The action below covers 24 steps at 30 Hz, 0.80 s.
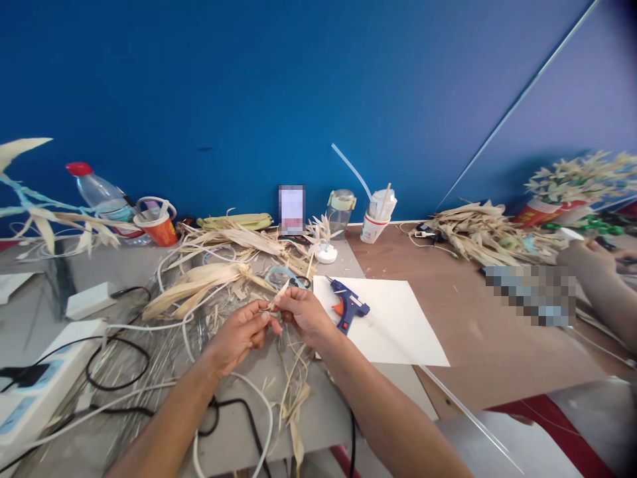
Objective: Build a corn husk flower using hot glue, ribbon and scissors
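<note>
My left hand (241,332) and my right hand (303,312) meet over the grey table (323,405), fingers pinched together on a small pale strip of dried husk (279,295) held between them. Loose dried husks (209,282) lie in a pile just behind my hands, and more scraps hang below them. A blue and orange glue gun (348,307) rests on a white sheet of paper (393,325) right of my right hand.
Cables and a power strip (34,392) lie at the left. Along the blue wall stand a bottle (102,192), an orange cup (159,229), a jar (341,212) and a paper cup (374,226). Another person's arm (604,285) works at the right beside more husks (488,232).
</note>
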{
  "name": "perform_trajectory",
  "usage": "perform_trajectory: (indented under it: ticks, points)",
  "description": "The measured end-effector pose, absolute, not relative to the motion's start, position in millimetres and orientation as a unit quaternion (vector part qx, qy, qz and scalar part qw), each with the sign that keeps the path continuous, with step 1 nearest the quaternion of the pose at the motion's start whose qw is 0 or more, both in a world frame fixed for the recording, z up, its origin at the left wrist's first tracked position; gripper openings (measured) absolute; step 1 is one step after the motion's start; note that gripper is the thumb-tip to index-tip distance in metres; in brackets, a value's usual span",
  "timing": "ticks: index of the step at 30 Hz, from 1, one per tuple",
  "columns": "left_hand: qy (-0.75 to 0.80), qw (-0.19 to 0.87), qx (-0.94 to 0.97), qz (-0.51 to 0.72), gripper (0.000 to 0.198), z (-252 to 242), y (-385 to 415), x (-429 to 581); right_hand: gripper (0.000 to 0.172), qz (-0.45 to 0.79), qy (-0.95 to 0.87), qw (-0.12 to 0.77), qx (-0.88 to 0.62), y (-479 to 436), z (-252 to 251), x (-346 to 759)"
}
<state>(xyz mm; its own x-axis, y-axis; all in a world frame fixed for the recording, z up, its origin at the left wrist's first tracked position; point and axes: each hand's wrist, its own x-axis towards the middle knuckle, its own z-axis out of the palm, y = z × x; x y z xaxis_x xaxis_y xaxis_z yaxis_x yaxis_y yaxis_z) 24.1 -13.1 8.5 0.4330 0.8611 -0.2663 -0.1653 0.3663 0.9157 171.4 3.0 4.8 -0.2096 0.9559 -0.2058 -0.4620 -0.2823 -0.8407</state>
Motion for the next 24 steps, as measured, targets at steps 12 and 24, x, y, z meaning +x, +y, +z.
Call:
perform_trajectory:
  ticks: [12,24]
  points:
    - [0.390,0.730,0.430,0.362,0.030,5.5,-11.2,23.1,0.019,0.776,-0.242,0.469,-0.346,5.7,8.3,176.9]
    - [0.397,0.726,0.428,0.363,0.036,5.7,-12.0,23.5,0.020,0.815,-0.197,0.439,-0.324,7.1,8.5,180.6]
